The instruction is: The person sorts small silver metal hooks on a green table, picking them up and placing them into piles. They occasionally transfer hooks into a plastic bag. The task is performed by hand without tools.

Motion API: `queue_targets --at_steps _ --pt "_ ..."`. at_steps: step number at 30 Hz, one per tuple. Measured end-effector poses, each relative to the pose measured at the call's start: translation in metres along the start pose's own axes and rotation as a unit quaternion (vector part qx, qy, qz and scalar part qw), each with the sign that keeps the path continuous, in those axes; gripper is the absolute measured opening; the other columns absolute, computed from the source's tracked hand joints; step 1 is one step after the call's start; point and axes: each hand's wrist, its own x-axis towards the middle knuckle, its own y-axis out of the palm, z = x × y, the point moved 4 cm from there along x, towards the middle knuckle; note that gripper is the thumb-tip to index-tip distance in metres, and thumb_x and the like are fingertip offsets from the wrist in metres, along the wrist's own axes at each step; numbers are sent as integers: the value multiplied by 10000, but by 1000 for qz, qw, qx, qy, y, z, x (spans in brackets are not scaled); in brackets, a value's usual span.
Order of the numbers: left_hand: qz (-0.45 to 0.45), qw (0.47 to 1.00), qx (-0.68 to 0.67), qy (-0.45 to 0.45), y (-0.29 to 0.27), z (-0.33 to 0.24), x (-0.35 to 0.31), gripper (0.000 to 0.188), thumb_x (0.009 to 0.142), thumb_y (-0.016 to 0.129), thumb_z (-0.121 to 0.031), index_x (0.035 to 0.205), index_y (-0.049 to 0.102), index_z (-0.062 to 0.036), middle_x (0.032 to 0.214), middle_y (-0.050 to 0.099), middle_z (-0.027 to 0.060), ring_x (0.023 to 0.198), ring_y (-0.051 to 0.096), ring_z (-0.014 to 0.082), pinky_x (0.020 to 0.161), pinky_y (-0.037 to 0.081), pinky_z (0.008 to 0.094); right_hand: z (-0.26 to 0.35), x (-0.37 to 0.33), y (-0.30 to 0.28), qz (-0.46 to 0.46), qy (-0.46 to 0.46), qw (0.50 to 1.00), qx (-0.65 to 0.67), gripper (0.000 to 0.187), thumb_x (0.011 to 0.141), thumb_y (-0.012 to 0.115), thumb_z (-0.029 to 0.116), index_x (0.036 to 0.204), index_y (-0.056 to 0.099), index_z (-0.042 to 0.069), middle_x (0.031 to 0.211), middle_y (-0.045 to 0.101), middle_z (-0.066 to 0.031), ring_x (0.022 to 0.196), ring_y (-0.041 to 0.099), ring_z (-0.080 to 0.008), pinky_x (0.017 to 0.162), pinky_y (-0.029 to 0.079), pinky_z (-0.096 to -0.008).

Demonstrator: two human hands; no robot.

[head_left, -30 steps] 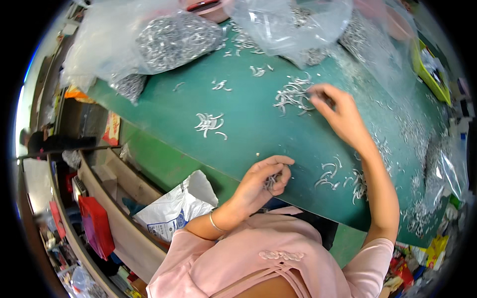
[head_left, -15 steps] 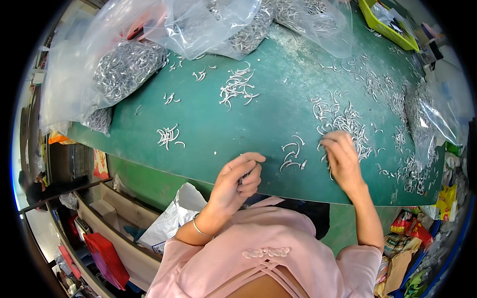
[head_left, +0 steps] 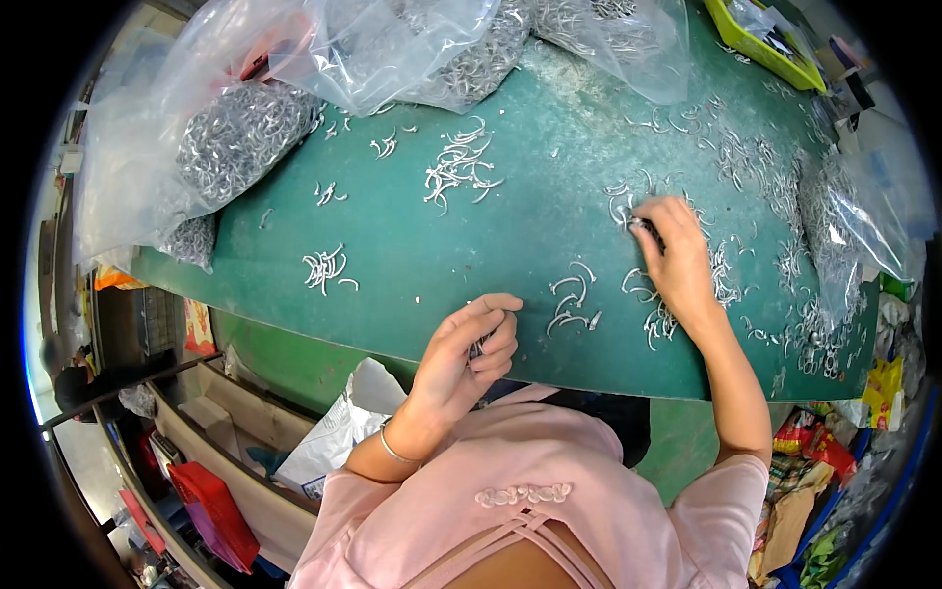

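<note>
My left hand (head_left: 469, 351) is curled closed above the table's near edge, with a few small silvery metal pieces showing between its fingers. Over the pile at the right, my right hand (head_left: 675, 257) reaches down with thumb and fingers bent together on a curved metal piece (head_left: 636, 225). Its palm and fingers hide part of the pile. Similar thin, hook-like pieces (head_left: 659, 324) lie scattered below that wrist. Between the hands rests a small loose group of curved pieces (head_left: 572, 299).
Clear plastic bags full of such pieces (head_left: 235, 142) line the far left. Another bag (head_left: 834, 231) stands at the right edge. A yellow-green tray (head_left: 765, 49) sits far right. Smaller groups (head_left: 458, 169) dot the green table (head_left: 383, 211).
My right hand has moved away from me, farther up the pile, uncovering pieces nearer the table's edge. My left hand stays closed in about the same place.
</note>
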Motion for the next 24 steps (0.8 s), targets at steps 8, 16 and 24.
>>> queue_targets --at_steps 8,16,24 --pt "-14 1000 -8 2 -8 -2 4 188 1016 451 -97 1141 570 -23 707 368 -25 531 305 44 439 247 189 -10 4 3 25 218 912 346 158 941 622 57 1080 650 -15 898 660 -31 796 613 -84 720 499 -261" --pt "-6 1000 -24 12 -14 -3 2 200 1007 443 -89 1134 576 -9 711 407 -19 533 307 46 464 256 198 -10 13 2 121 192 910 346 165 963 615 121 1065 633 -6 867 656 -17 789 584 -68 703 459 -226" --pt "-19 999 -28 20 -19 -6 0 196 1002 449 -88 1131 575 -11 718 417 -17 539 308 44 470 260 196 6 9 5 132 277 773 555 185 958 627 141 1079 623 1 804 636 -34 721 584 -97 627 441 -227"
